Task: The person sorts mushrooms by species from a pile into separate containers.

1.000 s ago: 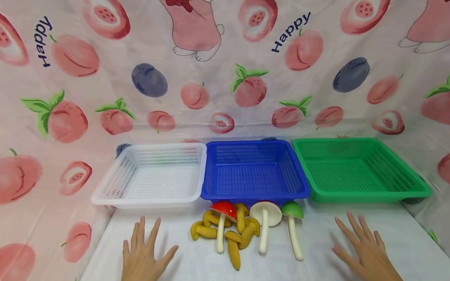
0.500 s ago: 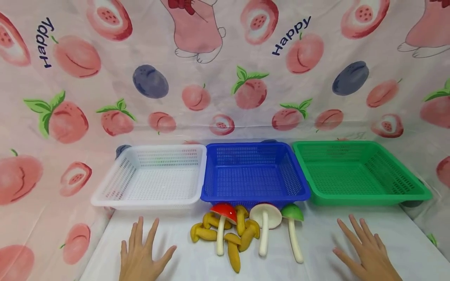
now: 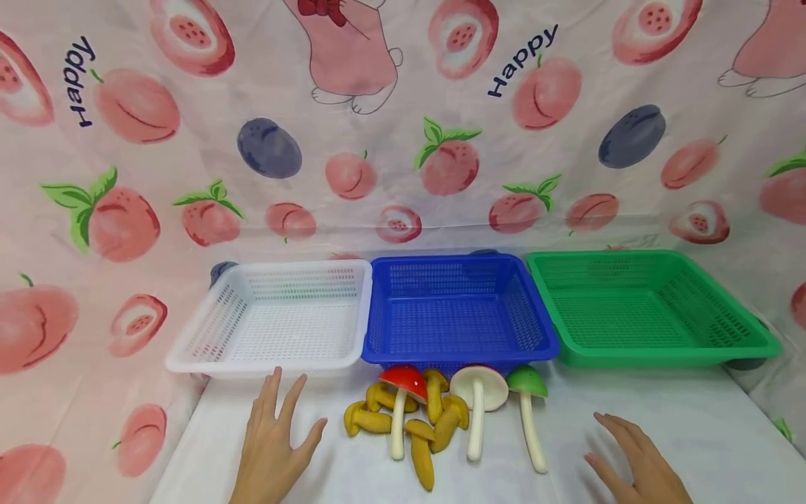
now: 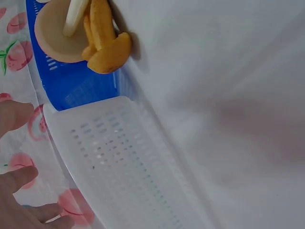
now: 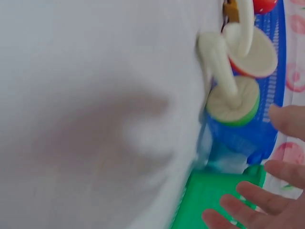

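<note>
While both hands hold nothing, the left hand (image 3: 272, 448) spreads its fingers over the white tablecloth (image 3: 630, 406) near the yellow toy mushrooms (image 3: 409, 427); the right hand (image 3: 636, 465) lies loose-fingered near the green-capped mushroom (image 3: 527, 413); behind stand a white basket (image 3: 264, 360), blue basket (image 3: 460, 353) and green basket (image 3: 661, 353).

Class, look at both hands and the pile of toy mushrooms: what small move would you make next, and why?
Probably reach the right hand to the green-capped mushroom. Both hands are open and hold nothing; that mushroom lies nearest the right hand, at the pile's edge, and the green basket is empty.
</note>
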Tool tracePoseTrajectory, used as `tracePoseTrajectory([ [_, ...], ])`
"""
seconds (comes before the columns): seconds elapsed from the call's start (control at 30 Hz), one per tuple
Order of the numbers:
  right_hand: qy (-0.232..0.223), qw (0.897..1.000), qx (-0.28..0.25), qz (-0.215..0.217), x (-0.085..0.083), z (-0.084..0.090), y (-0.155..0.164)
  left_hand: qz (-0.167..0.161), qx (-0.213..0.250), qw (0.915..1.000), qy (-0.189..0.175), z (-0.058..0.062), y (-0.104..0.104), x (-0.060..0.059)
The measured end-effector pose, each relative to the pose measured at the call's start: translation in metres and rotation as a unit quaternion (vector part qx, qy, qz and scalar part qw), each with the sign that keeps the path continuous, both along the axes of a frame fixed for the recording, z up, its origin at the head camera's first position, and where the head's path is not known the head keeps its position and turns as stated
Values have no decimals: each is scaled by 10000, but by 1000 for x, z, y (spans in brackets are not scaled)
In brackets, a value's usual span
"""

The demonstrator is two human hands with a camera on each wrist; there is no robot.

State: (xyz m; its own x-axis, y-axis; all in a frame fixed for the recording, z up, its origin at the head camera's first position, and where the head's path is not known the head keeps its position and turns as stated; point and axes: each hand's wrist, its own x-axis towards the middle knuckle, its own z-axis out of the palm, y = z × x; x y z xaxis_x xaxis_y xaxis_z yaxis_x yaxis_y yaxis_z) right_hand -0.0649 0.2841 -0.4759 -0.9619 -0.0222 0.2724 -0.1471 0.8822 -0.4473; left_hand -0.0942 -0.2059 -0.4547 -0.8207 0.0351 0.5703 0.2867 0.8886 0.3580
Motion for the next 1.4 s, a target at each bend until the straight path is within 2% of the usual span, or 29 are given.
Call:
tracePoseTrajectory([
  [0.13,294,9995,-131,-58,0,-1,-10,-177,19,9998,44,7,8,-9],
  [0.23,287,9991,-297,-100,-2,-1,-19,-294,17,9996,28,12,15,-18],
  [0.57,-795,9941,-723,-147,-13,3,-42,-609,116,9981,-6,20,32,-41],
  [0.9,-1132,9889,-929,-239,-26,-1,-56,-866,392,9951,-270,24,49,-62],
  [1.13,-1482,9815,-1196,-199,-39,-6,-64,-1211,381,9909,-446,19,61,-78],
  [1.23,-1464,9805,-1298,-178,-42,-10,-66,-1299,339,9892,-585,15,64,-85],
  [1.4,-1614,9783,-1267,-273,-48,-12,-66,-1238,268,9902,-589,7,68,-94],
])
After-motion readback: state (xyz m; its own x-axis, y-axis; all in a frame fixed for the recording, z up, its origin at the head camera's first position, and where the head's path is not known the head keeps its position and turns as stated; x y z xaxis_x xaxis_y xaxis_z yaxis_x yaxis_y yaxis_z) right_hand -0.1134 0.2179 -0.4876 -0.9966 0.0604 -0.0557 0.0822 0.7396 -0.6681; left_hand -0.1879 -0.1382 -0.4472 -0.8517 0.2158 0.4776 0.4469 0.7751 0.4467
